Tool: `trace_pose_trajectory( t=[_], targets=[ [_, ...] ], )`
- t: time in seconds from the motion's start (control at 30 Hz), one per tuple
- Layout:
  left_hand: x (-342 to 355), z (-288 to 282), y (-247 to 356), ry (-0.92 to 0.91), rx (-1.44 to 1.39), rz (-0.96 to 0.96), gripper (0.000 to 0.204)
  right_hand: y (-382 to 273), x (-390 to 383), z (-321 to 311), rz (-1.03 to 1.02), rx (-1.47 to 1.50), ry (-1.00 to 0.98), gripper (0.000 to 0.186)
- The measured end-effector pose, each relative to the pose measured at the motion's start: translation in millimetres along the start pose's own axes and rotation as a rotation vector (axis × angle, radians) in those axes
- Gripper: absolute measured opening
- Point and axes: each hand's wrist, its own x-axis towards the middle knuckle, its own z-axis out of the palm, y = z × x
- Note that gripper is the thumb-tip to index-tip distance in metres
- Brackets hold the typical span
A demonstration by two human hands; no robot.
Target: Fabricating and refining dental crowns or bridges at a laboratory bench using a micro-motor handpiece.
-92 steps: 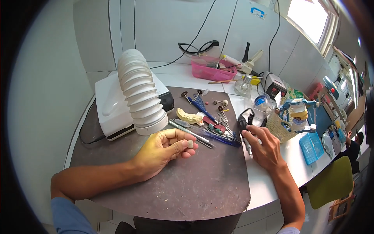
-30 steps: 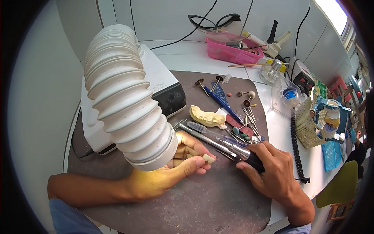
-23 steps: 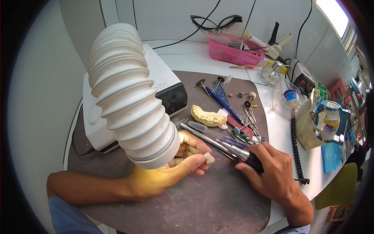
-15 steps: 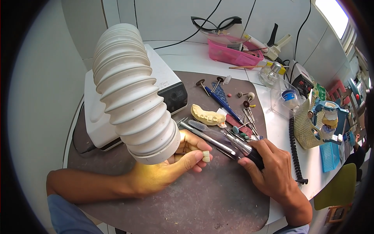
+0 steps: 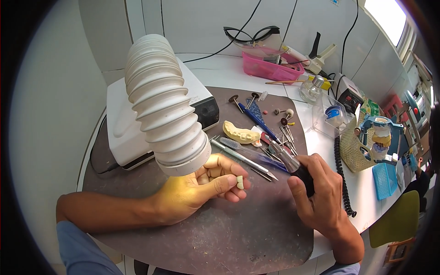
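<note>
Between the thumb and fingers of my left hand (image 5: 208,183) is a small cream dental crown piece (image 5: 239,182). It looks like joined tooth shapes. A ribbed white suction hose (image 5: 165,105) hangs with its mouth just above this hand, and yellow light falls on the wrist. My right hand (image 5: 318,192) is wrapped round a rotary handpiece (image 5: 289,159), silver in front and black behind, its nose tilted up and away to the left. The handpiece is apart from the crown. Beyond the hands lie a cream dental cast (image 5: 240,133) and a silver pointed knife (image 5: 243,158).
Several mounted burs (image 5: 286,133) and a blue-handled tool (image 5: 259,120) lie on the brown mat (image 5: 201,243). A white suction box (image 5: 133,110) stands at left. Farther back are a pink basket (image 5: 270,71) and a glass bottle (image 5: 311,89). A blue articulator (image 5: 381,135) rests by a woven basket (image 5: 350,153).
My right hand has shifted slightly right with the handpiece, whose nose now points more upward. The crown has turned a little in my left fingers. The whole view has shifted slightly.
</note>
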Motion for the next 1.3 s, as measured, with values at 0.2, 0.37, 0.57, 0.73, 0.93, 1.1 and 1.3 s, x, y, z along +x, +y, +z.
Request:
trace_pose_trajectory(
  t=[0.2, 0.37, 0.57, 0.73, 0.93, 1.1, 1.3],
  targets=[
    [-1, 1, 2, 0.018, -0.028, -0.016, 0.021, 0, 0, 4, 0.025, -0.026, -0.024, 0.030],
    [-1, 3, 5, 0.024, 0.004, -0.014, 0.022, 2, 0, 7, 0.020, -0.030, -0.020, 0.030],
    [-1, 3, 4, 0.037, -0.011, -0.020, 0.021, 2, 0, 8, 0.017, -0.037, -0.034, 0.030],
    [-2, 4, 4, 0.065, -0.012, -0.013, 0.019, 4, 0, 10, 0.009, -0.028, -0.033, 0.032],
    [0, 3, 2, 0.039, 0.011, -0.002, 0.018, 5, -1, 9, 0.019, -0.017, -0.045, 0.032],
    [0, 4, 2, 0.032, 0.004, 0.020, 0.018, 2, 1, 9, 0.015, -0.034, -0.026, 0.031],
    [-2, 4, 1, 0.002, -0.019, 0.037, 0.019, 0, 1, 5, -0.064, -0.125, 0.139, 0.034]
  ],
)
